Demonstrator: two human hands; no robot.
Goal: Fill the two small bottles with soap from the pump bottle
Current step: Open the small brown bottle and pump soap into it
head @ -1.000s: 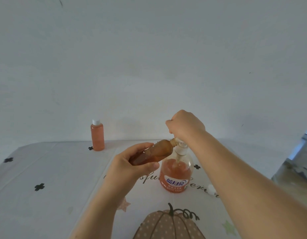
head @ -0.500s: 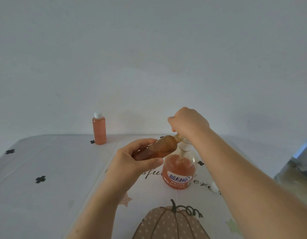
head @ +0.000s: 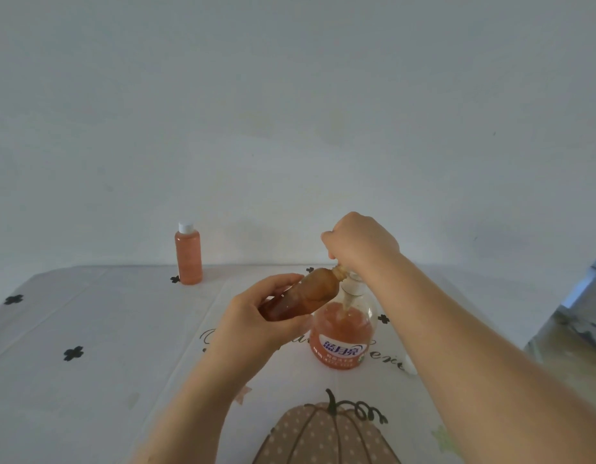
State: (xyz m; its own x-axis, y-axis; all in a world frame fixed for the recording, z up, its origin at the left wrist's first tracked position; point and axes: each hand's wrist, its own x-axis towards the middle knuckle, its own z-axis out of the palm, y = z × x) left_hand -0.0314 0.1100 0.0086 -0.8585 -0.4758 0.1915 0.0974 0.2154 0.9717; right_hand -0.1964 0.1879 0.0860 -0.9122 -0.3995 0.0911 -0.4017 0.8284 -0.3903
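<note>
L hand (head: 253,316): grasping the held bottle (head: 303,293). Fingers lie over its top side, thumb underneath. Hand is up in the air, not resting on anything.
R hand (head: 360,242): clenched down over the top of the pump bottle (head: 343,333). Fingers are curled in, knuckles toward the far edge. I can't see the pump head itself; it's hidden under the fist.
Held bottle: no cap on, tilted hard, neck pointing up & right, base down & left inside the L palm. Brownish-orange soap fills most of it. The mouth sits right under the R fist at the pump top. I can't tell if it touches the spout.
Pump bottle: upright on the table (head: 106,329), approx. mid-depth, right of centre. Clear body, orange soap about halfway up, white/blue label facing me. The held bottle crosses in front of its shoulder.
Capped bottle (head: 189,254): upright at the far edge, left of centre. White cap on, orange soap nearly to the neck. Well apart from both hands.
Loose cap (head: 408,366): small, white, lies on the table near the pump bottle's right side, partly behind the R forearm.
Table: white cloth w/ black clover marks & script lettering; pumpkin print (head: 323,433) at the near edge.
</note>
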